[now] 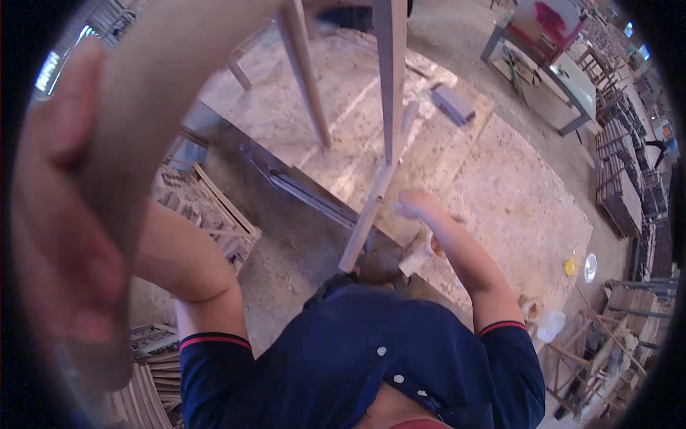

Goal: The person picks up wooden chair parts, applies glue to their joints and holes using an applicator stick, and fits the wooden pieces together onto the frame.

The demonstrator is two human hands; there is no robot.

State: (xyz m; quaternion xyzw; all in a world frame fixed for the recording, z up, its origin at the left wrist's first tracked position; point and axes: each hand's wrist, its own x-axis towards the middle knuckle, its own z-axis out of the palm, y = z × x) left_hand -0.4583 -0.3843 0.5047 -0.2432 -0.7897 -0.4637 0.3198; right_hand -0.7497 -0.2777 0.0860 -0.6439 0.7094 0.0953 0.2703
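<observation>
My left hand (57, 236), large and blurred at the left edge, is wrapped around a broad curved wooden piece (153, 79). That piece rises across the upper left, close to the camera. Straight wooden legs (304, 71) and a thicker upright post (391, 79) stand on the worktable (529, 193). A wooden rail (363, 229) slants from the post's foot toward my body. Just right of this rail, my right hand (421, 204) is held with its fingers drawn together. Whatever lies in them, if anything, is too small to make out.
A greyish block (452, 104) lies on the table's far part. A pale cylindrical piece (421, 256) is near my right forearm. A yellow round item (571, 267) and a clear dish (590, 268) sit at the right. Stacked wooden parts (620, 175) and a metal-legged table (572, 89) stand beyond.
</observation>
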